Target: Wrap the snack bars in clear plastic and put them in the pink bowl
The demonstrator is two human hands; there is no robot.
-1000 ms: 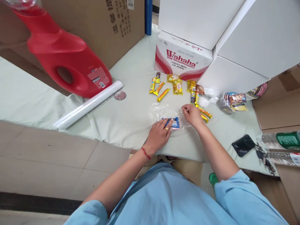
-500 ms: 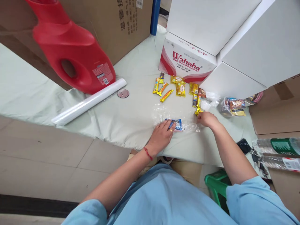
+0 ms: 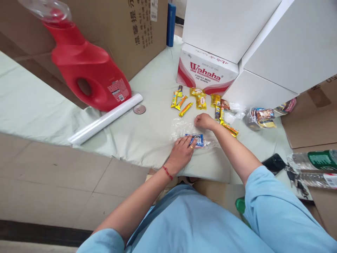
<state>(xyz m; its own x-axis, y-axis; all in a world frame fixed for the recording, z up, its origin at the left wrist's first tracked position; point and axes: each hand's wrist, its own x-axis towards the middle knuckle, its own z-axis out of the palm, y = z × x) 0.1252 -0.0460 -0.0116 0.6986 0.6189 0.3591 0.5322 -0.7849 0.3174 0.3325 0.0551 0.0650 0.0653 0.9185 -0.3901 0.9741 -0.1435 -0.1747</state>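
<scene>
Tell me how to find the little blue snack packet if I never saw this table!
Start at the white Wahaha box at the back of the pale green tablecloth. Come past the yellow snack bars toward the table's near edge. There the left hand rests on the blue snack packet, under clear plastic wrap; it is the only blue packet, lying apart from the yellow ones.

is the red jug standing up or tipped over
Upright, as far as the view shows. The big red plastic jug with a handle hole stands on its base on the pale green cloth, clear cap on top, label side facing the camera.
</scene>
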